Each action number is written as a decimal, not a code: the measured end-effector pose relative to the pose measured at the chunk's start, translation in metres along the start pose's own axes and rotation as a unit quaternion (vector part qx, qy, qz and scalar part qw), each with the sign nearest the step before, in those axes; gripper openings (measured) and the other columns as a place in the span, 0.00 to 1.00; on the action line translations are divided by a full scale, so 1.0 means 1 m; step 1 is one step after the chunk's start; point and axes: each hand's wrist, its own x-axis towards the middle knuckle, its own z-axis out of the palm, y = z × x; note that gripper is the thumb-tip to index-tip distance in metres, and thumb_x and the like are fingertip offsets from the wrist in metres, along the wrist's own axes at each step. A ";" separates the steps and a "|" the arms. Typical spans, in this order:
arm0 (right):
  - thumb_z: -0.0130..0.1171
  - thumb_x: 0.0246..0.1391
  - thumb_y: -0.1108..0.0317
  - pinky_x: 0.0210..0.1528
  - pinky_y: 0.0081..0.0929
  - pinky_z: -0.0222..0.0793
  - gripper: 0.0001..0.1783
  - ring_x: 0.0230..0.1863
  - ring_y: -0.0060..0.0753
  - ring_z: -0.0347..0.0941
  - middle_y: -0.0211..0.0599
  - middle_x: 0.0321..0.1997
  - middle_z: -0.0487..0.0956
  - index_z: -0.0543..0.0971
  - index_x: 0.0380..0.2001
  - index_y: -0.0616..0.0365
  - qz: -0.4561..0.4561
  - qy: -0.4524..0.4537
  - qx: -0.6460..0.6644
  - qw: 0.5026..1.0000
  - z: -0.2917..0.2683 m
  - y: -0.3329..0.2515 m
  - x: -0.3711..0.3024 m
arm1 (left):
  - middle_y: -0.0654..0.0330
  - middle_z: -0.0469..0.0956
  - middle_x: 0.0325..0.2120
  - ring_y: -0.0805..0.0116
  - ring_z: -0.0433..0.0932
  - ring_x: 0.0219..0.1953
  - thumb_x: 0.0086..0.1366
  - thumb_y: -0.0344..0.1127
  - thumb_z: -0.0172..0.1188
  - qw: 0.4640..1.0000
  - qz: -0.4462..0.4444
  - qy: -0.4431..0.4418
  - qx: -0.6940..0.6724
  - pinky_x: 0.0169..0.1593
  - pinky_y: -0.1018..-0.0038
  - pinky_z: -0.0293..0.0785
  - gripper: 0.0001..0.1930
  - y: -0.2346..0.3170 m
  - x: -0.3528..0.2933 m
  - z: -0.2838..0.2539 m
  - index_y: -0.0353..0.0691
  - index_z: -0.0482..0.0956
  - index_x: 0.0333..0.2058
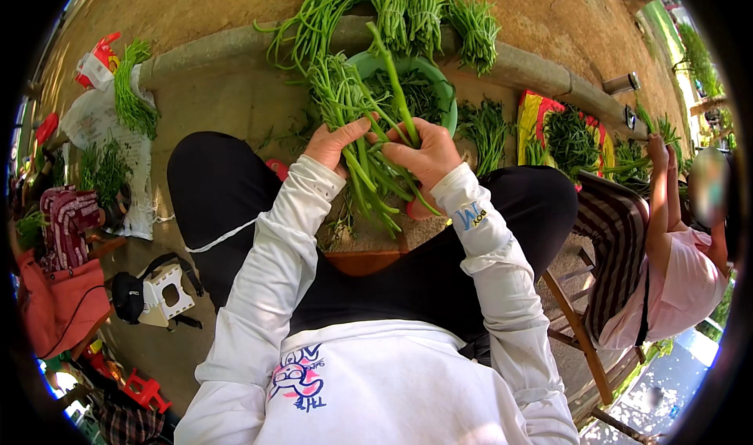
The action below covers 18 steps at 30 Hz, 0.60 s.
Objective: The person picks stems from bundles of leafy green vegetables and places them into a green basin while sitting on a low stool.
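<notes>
My left hand is closed round a loose bunch of leafy greens, whose cut stems hang down between my forearms. Close beside it, my right hand pinches a single thick green stem that points up and away from me. The fingertips of both hands nearly meet over the bunch. Just beyond them stands a light green basin with loose leaves in it, partly hidden by the bunch and the stem.
Several bundles of greens lie along a low concrete curb. At right are a red and yellow sack under greens and a seated person in pink. A white sack and a small white stool are at left.
</notes>
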 end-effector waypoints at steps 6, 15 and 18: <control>0.56 0.50 0.68 0.19 0.11 0.57 0.09 0.18 0.14 0.64 0.27 0.22 0.73 0.74 0.33 0.61 0.064 0.059 0.238 0.967 -0.031 -0.014 0.000 | 0.57 0.76 0.22 0.68 0.73 0.22 0.48 0.32 0.65 0.979 0.005 0.190 0.078 0.26 0.70 0.74 0.14 -0.002 0.022 -0.048 0.35 0.72 0.32; 0.57 0.53 0.62 0.14 0.09 0.51 0.11 0.19 0.13 0.64 0.28 0.24 0.74 0.74 0.38 0.55 0.036 0.083 0.278 0.956 -0.032 -0.015 -0.005 | 0.62 0.76 0.26 0.71 0.72 0.23 0.52 0.33 0.64 0.985 0.074 0.154 -0.001 0.24 0.70 0.73 0.12 0.008 0.008 -0.018 0.37 0.76 0.35; 0.57 0.53 0.61 0.15 0.09 0.51 0.11 0.20 0.12 0.64 0.27 0.24 0.74 0.74 0.38 0.53 0.044 0.063 0.253 0.964 -0.025 -0.012 -0.005 | 0.64 0.75 0.31 0.76 0.71 0.29 0.54 0.34 0.63 0.997 0.065 0.038 -0.014 0.28 0.75 0.73 0.15 0.011 -0.004 0.008 0.37 0.75 0.40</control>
